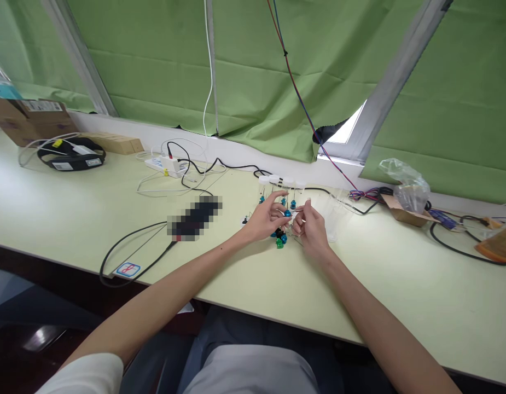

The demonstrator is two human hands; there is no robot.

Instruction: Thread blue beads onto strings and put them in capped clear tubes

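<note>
My left hand (266, 220) is closed round a small shiny blue piece (288, 213) with a thin dark stem rising from it. Close on its right, my right hand (313, 225) has thumb and fingers pinched together; what lies in the pinch is too small to make out. Just behind the hands stand several clear containers with white caps (274, 179), and similar blue pieces on thin stems (293, 204) show there. Below the hands, green (280, 243), blue and black pieces lie on the table in a small cluster, partly hidden by my fingers.
On the pale table (236, 279), a blurred-out dark device (195, 219) with a black cable lies to the left. Farther left are a power strip (166, 164), a black headset (70, 156) and cardboard boxes (35, 120). Clear plastic (332, 219) and a small carton (408, 210) are at right.
</note>
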